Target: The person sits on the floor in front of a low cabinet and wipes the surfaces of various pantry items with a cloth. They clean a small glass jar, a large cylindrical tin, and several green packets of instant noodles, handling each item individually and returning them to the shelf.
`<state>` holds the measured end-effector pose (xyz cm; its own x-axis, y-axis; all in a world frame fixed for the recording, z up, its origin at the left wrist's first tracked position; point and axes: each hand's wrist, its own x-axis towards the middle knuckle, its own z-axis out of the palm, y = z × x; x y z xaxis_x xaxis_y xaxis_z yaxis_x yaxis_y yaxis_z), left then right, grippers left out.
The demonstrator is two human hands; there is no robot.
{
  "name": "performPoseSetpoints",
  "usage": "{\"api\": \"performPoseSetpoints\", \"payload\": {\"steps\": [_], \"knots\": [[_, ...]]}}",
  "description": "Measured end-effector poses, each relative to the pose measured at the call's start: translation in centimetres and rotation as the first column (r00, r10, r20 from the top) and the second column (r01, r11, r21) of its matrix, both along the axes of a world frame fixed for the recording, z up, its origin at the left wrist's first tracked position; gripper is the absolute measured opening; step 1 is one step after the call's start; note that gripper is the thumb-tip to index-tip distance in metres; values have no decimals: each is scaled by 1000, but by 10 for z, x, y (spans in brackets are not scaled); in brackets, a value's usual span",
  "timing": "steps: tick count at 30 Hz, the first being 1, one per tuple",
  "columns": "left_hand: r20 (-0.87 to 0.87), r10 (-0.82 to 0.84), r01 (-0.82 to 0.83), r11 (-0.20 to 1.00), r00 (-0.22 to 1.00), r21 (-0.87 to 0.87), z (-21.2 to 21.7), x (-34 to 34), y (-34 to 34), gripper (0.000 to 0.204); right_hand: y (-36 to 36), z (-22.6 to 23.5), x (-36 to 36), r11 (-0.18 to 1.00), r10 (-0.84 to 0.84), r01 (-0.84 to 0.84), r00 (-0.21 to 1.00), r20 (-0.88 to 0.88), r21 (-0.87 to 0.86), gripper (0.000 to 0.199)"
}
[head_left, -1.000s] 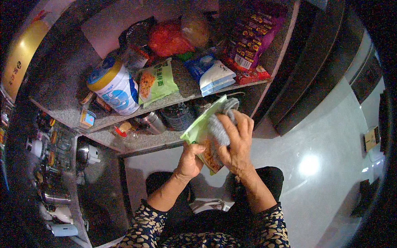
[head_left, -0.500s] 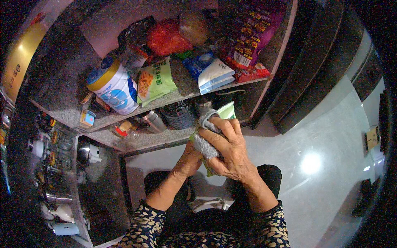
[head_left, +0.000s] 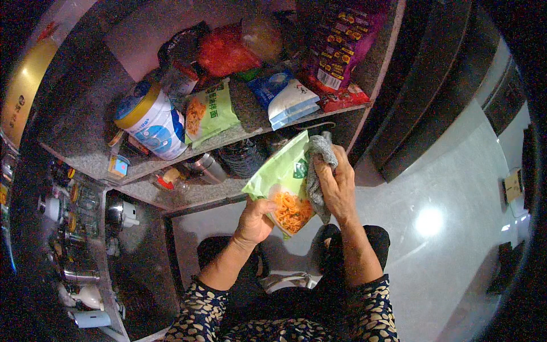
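Between my hands is a light green packet of noodles with a picture of orange noodles on its lower part. My left hand grips its lower left edge, thumb on the front and the other fingers behind. A grey cloth is bunched in my right hand, lying against the packet's right edge. Some of the right fingers are hidden by the cloth. A similar green noodle packet leans on the shelf ahead, beside a white tub with a gold-rimmed lid.
The stone shelf also bears a blue and white packet, a red bag and a purple package. Below stand a steel flask and a red-lidded jar. A rice cooker sits at left.
The packet has turned so its printed front shows. My right hand and the cloth have moved right, from over the packet to its edge. My left hand now shows more fully.
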<state>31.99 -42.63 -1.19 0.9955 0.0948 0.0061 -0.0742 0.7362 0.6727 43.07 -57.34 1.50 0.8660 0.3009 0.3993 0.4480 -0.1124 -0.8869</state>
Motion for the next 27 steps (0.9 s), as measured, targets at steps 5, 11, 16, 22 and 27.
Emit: {"api": "performPoseSetpoints", "payload": {"steps": [5, 11, 16, 22, 27], "knots": [[21, -14, 18, 988, 1000, -156, 3, -1, 13, 56, -12, 17, -4, 971, 170, -183, 981, -89, -154, 37], [26, 68, -60, 970, 997, -237, 7, -1, 18, 49, -20, 8, -27, 865, 107, 101, 920, 378, -492, 40], [-8, 117, -117, 974, 993, -194, 14, 5, 15, 48, -35, 15, -45, 780, 316, -62, 898, 306, -623, 42], [4, -59, 58, 971, 998, -232, -1, 9, 7, 52, -14, 28, -21, 941, 11, 121, 923, 386, -316, 48], [-18, 22, -25, 981, 1000, -192, 25, 15, -11, 73, 12, 24, -22, 919, 39, 164, 867, 497, -359, 56]]}}
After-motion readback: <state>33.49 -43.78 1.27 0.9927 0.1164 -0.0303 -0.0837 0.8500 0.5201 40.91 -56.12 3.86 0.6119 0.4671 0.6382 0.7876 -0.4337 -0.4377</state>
